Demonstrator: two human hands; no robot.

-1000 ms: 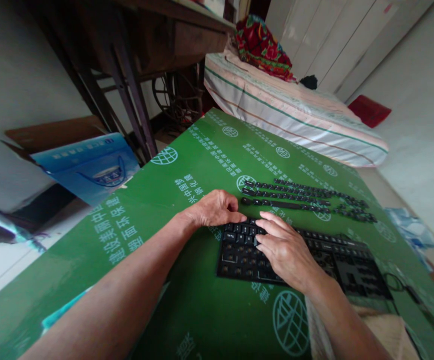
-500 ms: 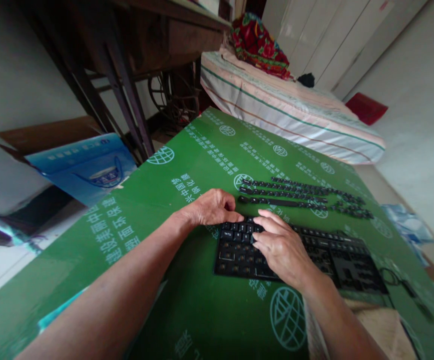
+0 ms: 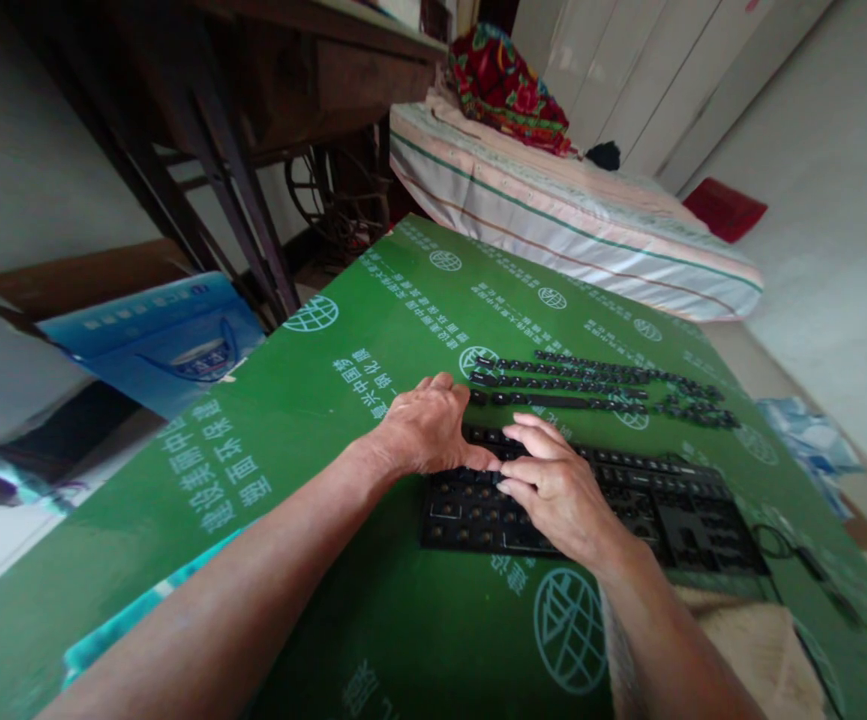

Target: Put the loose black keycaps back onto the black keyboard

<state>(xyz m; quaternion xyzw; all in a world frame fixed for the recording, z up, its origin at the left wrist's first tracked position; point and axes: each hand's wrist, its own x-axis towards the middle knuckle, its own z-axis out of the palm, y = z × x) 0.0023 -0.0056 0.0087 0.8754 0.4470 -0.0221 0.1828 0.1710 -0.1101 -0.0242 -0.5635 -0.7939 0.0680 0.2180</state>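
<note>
A black computer keyboard (image 3: pixel 470 535) lies on the green table, with many keycaps off its lower rows and right side. Over its upper left part is my left hand (image 3: pixel 429 425), thumb stretched onto the keys and apart from the fingers. My right hand (image 3: pixel 557 485) reaches in from the right. Its thumb and index fingertip come close together beside the left thumb, while the other fingers extend over the upper keys. Anything between those right fingertips is too small to make out. Loose black keycaps (image 3: pixel 568 385) lie in rows behind the keyboard.
The green table (image 3: pixel 373 290) carries printed lettering and globe marks. A cable (image 3: pixel 815 570) lies right of the keyboard, and beige cloth (image 3: pixel 740 635) sits at the near right. A bed (image 3: pixel 553 210) stands beyond, and a blue box (image 3: pixel 155 340) is at the left.
My left hand has shifted slightly down and right over the keyboard, its fingers opening from a curl and its thumb nearing my right fingertips. The view has moved slightly.
</note>
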